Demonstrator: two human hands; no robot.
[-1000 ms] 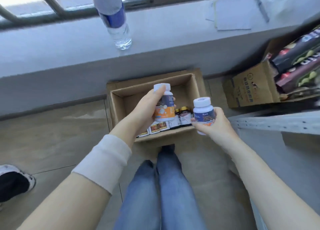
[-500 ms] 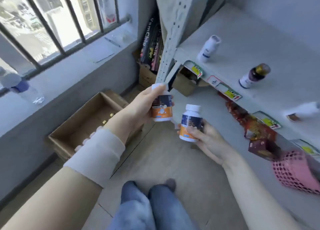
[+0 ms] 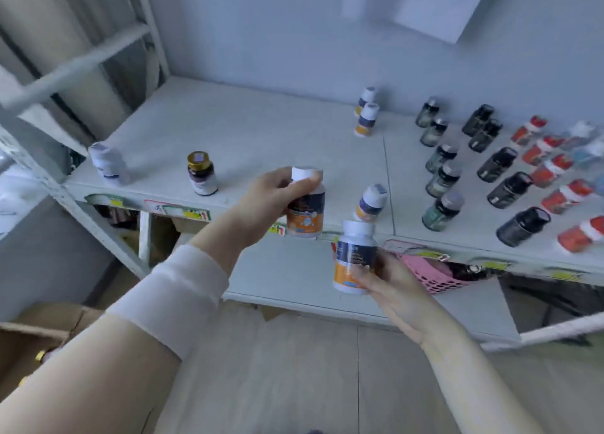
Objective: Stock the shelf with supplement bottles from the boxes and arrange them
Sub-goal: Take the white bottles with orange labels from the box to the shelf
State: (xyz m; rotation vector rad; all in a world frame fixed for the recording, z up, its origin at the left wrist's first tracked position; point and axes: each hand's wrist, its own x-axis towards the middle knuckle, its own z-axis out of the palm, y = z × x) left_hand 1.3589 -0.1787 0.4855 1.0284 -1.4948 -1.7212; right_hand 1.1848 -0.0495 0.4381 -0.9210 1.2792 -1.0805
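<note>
Head view: white shelf (image 3: 261, 139), blue-grey wall (image 3: 277, 24).

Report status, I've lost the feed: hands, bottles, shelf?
Left hand and right hand each shut on a white-capped orange bottle. Both short of the shelf. Matching bottle at the front edge; nothing in the way.

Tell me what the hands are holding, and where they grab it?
Left hand grips a supplement bottle near its white cap. Right hand holds another bottle around its lower body.

Left hand (image 3: 271, 198) grips white-capped bottle (image 3: 306, 204); right hand (image 3: 392, 289) grips second bottle (image 3: 353, 257), before shelf (image 3: 261, 132).
</note>
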